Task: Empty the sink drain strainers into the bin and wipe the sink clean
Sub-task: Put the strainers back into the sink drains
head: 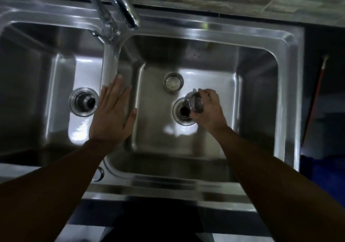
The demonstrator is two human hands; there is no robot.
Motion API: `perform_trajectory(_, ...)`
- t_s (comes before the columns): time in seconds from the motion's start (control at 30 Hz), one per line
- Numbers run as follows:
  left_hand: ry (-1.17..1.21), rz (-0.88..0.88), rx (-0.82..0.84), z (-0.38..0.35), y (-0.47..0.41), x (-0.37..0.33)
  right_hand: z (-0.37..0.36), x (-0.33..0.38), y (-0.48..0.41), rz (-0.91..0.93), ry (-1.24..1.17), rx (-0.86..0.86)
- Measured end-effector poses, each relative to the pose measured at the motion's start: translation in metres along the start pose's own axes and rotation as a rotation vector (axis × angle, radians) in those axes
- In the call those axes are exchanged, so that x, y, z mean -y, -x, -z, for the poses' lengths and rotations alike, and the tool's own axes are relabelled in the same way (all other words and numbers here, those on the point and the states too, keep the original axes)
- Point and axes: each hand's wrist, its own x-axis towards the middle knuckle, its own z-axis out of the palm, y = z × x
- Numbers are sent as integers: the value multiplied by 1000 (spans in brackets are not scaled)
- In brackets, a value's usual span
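Left hand [112,116] flat, fingers spread, palm down; right hand [207,109] curled in closed grip; forearms extended.

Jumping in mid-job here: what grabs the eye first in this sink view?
The right hand holds a metal strainer lifted just above the open drain of the right basin. A second strainer sits loose on that basin's floor, behind the drain. The left hand lies flat and open over the divider between basins, below the tap.
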Motion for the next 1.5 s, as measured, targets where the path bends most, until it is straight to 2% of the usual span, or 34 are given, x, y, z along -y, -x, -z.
perform_trajectory(0.33, -26, 60, -8, -7, 3, 2, -34, 14, 26, 30, 13, 15)
perform_trajectory(0.77, -71, 55, 9, -15, 3, 10, -50, 13, 29, -58, -36, 142)
perform_trajectory(1.07, -70, 44, -14, -17, 2, 11, -54, 6, 33, -11, -11, 94)
perform_trajectory(1.3, -58, 57, 0, -14, 2, 10, -52, 8, 33, -31, -16, 120)
perform_trajectory(1.5, -69, 55, 4, -11, 1, 7, -44, 46, 1, -56, -27, -8)
